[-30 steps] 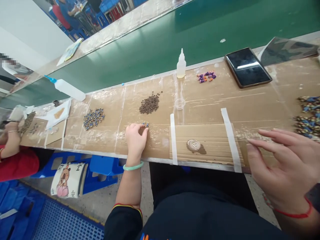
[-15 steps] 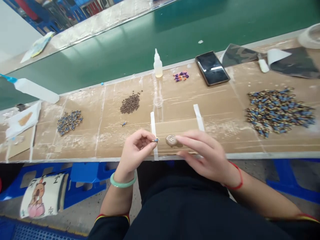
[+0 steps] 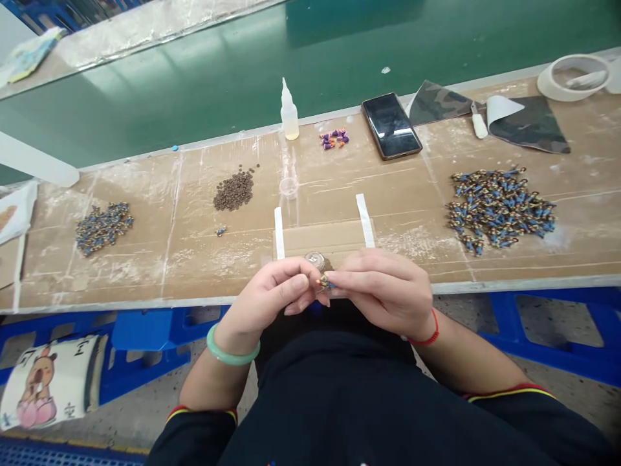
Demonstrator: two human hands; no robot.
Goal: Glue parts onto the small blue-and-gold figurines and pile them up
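A tiny painted figurine (image 3: 324, 282), blue and yellowish, is pinched between my two hands at the bench's front edge. My left hand (image 3: 279, 291) is closed at its left end, thumb and fingertips together. From the other side, my right hand (image 3: 385, 288) closes its fingers on the blue end; its thumb is mostly hidden. Just behind the fingertips lies a round, clear-looking disc (image 3: 315, 259) on a taped cardboard piece (image 3: 320, 239). A similar single figurine (image 3: 220, 231) lies to the left, near a pile of small brown discs (image 3: 233, 191).
Figurine piles lie at left (image 3: 104, 226) and right (image 3: 499, 207). Toward the back are a dropper bottle (image 3: 290, 116), a small clear cup (image 3: 289, 188), purple-orange pieces (image 3: 334, 138), a phone (image 3: 392, 125), a white-handled blade (image 3: 479, 123) and a tape roll (image 3: 572, 77).
My right hand has moved from the round disc to the figurine in my left hand. Both hands now meet at it, nearer the front edge. The view has shifted a little right.
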